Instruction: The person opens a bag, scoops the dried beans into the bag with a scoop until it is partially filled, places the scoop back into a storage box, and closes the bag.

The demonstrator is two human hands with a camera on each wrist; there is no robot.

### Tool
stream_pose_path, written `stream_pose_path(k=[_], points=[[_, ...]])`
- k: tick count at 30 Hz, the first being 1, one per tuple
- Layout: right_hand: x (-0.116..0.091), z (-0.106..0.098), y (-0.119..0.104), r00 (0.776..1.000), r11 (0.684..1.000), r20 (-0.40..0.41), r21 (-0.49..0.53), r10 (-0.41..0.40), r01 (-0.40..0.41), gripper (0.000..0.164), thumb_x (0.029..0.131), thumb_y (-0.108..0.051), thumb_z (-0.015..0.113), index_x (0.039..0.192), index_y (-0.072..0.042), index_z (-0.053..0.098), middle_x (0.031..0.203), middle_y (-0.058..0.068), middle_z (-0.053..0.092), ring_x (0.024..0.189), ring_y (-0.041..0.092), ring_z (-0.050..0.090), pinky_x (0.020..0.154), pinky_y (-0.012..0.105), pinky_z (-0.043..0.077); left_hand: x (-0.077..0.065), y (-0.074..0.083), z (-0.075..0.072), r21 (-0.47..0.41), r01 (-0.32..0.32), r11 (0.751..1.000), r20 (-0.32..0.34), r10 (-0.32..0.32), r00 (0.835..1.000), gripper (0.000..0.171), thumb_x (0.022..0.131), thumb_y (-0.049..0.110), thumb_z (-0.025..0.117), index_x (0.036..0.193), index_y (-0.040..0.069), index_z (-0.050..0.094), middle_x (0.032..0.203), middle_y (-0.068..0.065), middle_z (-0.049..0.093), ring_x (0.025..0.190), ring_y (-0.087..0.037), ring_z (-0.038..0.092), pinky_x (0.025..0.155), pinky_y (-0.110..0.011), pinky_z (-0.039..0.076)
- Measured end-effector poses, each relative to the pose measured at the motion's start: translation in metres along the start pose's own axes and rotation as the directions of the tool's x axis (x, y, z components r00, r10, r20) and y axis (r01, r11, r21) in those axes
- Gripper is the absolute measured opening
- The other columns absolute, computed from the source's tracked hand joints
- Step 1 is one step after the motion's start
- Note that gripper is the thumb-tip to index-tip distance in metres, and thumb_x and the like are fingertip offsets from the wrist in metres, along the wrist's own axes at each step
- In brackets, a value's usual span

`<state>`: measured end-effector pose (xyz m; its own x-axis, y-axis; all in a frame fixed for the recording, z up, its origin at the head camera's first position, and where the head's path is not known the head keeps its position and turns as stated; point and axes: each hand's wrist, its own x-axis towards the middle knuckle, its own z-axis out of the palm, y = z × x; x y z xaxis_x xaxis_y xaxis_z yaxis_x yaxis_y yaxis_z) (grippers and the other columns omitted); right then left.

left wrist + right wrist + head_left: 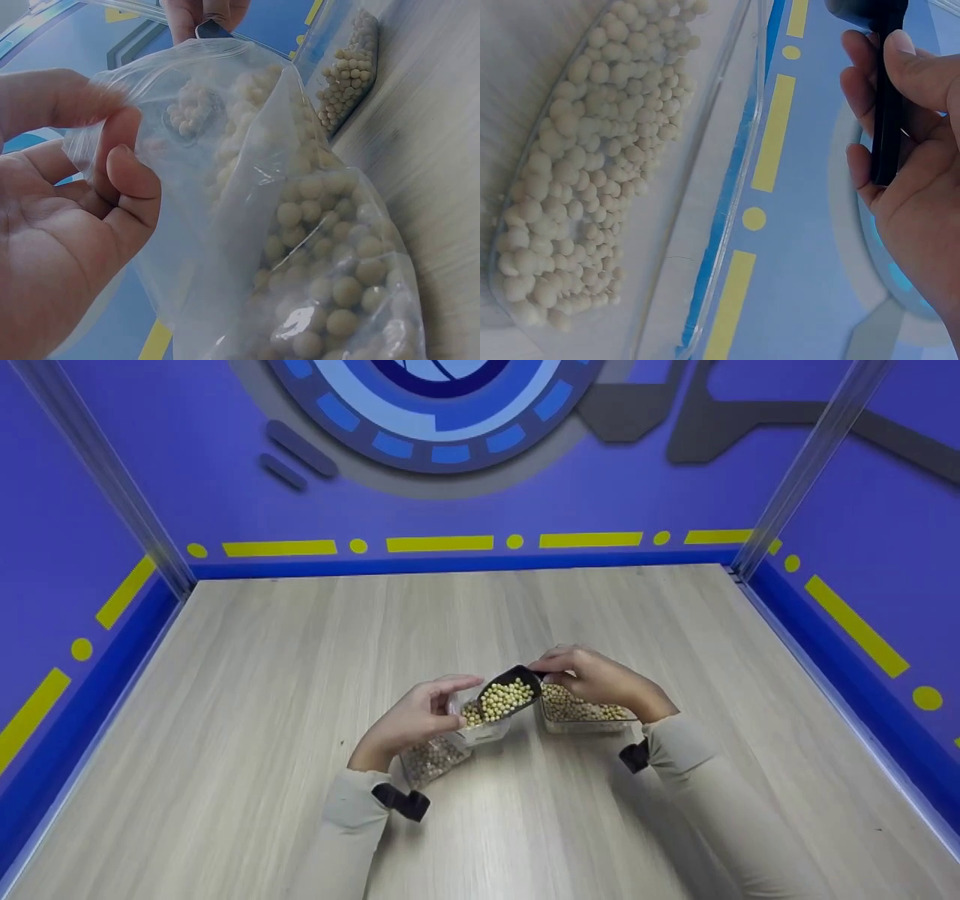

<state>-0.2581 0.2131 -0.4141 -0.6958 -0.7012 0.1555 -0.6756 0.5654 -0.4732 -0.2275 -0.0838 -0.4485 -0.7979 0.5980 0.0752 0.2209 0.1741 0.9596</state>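
My right hand [596, 675] grips the handle of a black scoop [889, 112]. Small pale yellow balls [506, 699] fill the scoop, which is tilted over the mouth of a clear zip bag [225, 225]. With its fingers and thumb, my left hand [416, 716] holds the bag's edge near the zip. More balls [433, 761] lie inside the bag, which rests on the table. Beside it on the right, below my right hand, stands a clear plastic box [589, 727] with a layer of the same balls [592, 165].
The wood-patterned table [300, 660] extends around the bag and box. Blue panels [165, 495] with yellow markings stand along its back and sides. A black wrist strap [401, 801] sits on the left sleeve, another [635, 755] on the right.
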Motion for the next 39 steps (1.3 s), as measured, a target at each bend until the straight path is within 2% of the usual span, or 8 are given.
stream_pose_path(k=[4,17,20,24,27,39], points=[[0.000,-0.001,-0.002,1.000,1.000,0.008,-0.024,0.001,0.000,0.030,0.093,-0.003,0.057,0.120,-0.006,0.068,0.111,0.009,0.069,0.106,0.026,0.063,0.094,0.042,0.049,0.000,0.000,0.000,0.002,-0.005,1.000,-0.002,0.005,1.000,0.062,0.078,-0.007,0.057,0.139,0.001,0.049,0.128,-0.016,0.051,0.066,-0.007,0.040,0.060,-0.016,0.041],[0.001,-0.005,-0.008,0.999,0.997,0.030,-0.081,0.010,-0.008,0.031,0.093,-0.004,0.056,0.123,-0.008,0.066,0.113,0.009,0.068,0.109,0.027,0.060,0.097,0.042,0.046,0.000,-0.001,0.000,0.001,0.001,1.000,-0.008,-0.001,1.000,0.062,0.077,-0.008,0.055,0.138,0.001,0.050,0.121,-0.020,0.051,0.068,-0.008,0.040,0.058,-0.016,0.038],[0.002,-0.006,-0.009,0.999,0.996,0.034,-0.092,0.009,-0.006,0.031,0.094,-0.004,0.056,0.123,-0.007,0.066,0.113,0.009,0.068,0.109,0.027,0.060,0.097,0.043,0.046,0.000,-0.001,0.000,0.002,0.001,1.000,-0.011,-0.001,1.000,0.062,0.077,-0.008,0.055,0.138,0.002,0.050,0.113,-0.018,0.051,0.067,-0.008,0.040,0.058,-0.016,0.039],[0.003,-0.008,-0.011,0.999,0.994,0.046,-0.109,0.011,-0.006,0.031,0.094,-0.005,0.056,0.123,-0.006,0.066,0.113,0.010,0.067,0.110,0.028,0.060,0.098,0.044,0.045,-0.001,0.000,0.000,0.000,-0.011,1.000,-0.017,0.011,1.000,0.062,0.077,-0.008,0.054,0.138,0.001,0.050,0.121,-0.019,0.053,0.067,-0.007,0.040,0.060,-0.016,0.041],[0.003,-0.010,-0.013,0.999,0.992,0.051,-0.126,0.009,-0.002,0.032,0.093,-0.005,0.056,0.124,-0.006,0.065,0.114,0.011,0.067,0.110,0.030,0.059,0.099,0.046,0.044,-0.001,-0.001,0.000,-0.011,-0.024,1.000,-0.024,0.023,0.999,0.062,0.077,-0.009,0.054,0.138,-0.001,0.049,0.141,-0.018,0.047,0.069,-0.007,0.042,0.062,-0.016,0.043],[0.005,-0.018,-0.018,0.999,0.986,0.045,-0.162,-0.030,0.037,0.032,0.092,-0.005,0.058,0.124,-0.003,0.065,0.112,0.012,0.068,0.106,0.029,0.061,0.094,0.048,0.041,-0.001,0.001,0.000,-0.065,-0.054,0.996,-0.041,0.051,0.998,0.060,0.078,-0.011,0.051,0.138,-0.004,0.048,0.139,-0.020,0.045,0.072,-0.006,0.045,0.062,-0.015,0.044]])
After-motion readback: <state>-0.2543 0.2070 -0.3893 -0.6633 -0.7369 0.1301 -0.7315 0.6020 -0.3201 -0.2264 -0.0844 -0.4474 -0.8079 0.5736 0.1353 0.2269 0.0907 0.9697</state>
